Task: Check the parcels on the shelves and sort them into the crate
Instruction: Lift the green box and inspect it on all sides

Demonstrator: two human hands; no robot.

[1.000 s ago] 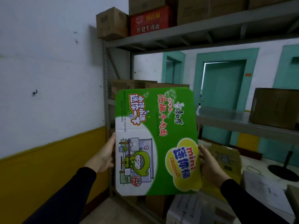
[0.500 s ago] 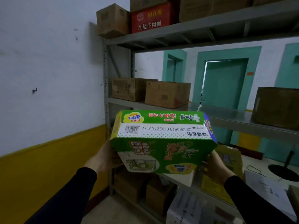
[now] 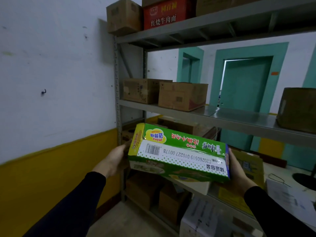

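I hold a green and white noodle carton (image 3: 177, 153) in front of the grey metal shelf rack (image 3: 222, 117), at about the height of its lower shelf. The carton's white barcode side faces up toward me and it slopes down to the right. My left hand (image 3: 113, 159) grips its left end, and my right hand (image 3: 236, 170) holds its right end, fingers hidden behind the carton. No crate is in view.
Two brown cartons (image 3: 181, 95) stand on the middle shelf, another brown box (image 3: 297, 109) at its right. A red carton (image 3: 166, 12) and brown boxes sit on top. More boxes (image 3: 143, 189) fill the lower levels. A white and yellow wall (image 3: 51, 100) is at left.
The carton went from upright, printed face toward me, to tipped flat with its barcode side up, and came lower. Both hands stayed on its ends.
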